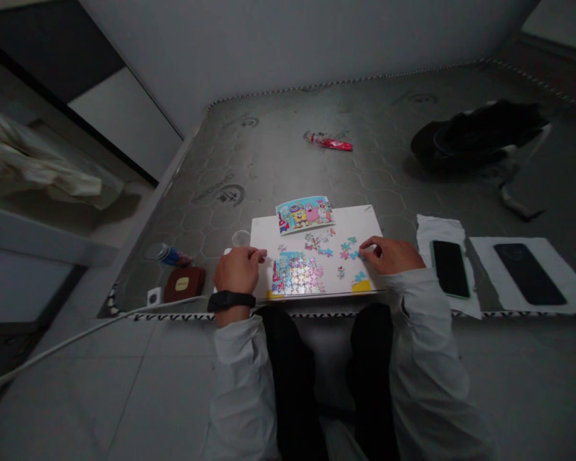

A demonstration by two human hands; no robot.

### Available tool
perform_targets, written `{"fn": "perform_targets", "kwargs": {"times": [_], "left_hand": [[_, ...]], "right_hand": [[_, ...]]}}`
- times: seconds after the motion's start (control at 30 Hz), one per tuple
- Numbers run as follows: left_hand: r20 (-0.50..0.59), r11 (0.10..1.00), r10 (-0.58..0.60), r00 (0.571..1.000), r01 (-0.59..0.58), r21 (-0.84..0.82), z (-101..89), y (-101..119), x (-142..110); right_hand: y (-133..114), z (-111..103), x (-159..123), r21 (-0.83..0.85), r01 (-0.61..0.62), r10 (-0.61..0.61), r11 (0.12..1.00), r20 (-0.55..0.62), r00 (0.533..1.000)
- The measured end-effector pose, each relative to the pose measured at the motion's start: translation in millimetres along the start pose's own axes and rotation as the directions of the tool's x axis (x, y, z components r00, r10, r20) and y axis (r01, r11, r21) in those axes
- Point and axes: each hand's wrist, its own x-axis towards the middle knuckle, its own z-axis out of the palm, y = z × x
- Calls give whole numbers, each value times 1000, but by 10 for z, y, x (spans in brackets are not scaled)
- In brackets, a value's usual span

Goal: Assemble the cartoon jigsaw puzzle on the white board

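Observation:
A white board (352, 221) lies before me with a partly joined jigsaw puzzle (297, 274) at its lower left. Loose puzzle pieces (312, 242) are scattered over the board's middle and right. The picture card (304, 216), with bright cartoon figures, rests at the top edge. My left hand (239, 272), with a black band at the wrist, is closed at the board's left edge; whatever its curled fingers hold, if anything, is hidden. At the right side, my right hand (393, 255) pinches a small blue puzzle piece (356, 255) among other loose ones.
Right of the board, two phones (450, 267) (529, 273) lie on white paper. A red packet (336, 144) lies farther back, and a dark bag-like object (475, 137) sits at right. Left are a brown case (185, 283), a can-like container (173, 255) and a white cable (100, 325).

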Motion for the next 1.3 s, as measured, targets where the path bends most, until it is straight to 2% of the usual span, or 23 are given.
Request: {"fn": "perform_targets", "kwargs": {"times": [0.3, 0.97, 1.3], "left_hand": [[-60, 1000, -16, 998, 16, -1, -8, 4, -4], [-22, 1000, 2, 1000, -2, -24, -20, 9, -5], [-103, 999, -11, 995, 8, -33, -17, 3, -22]], "right_hand": [[14, 14, 7, -1, 5, -5, 1000, -10, 1000], [-2, 2, -8, 5, 15, -15, 1000, -15, 1000], [-1, 2, -6, 7, 16, -16, 1000, -17, 1000]]}}
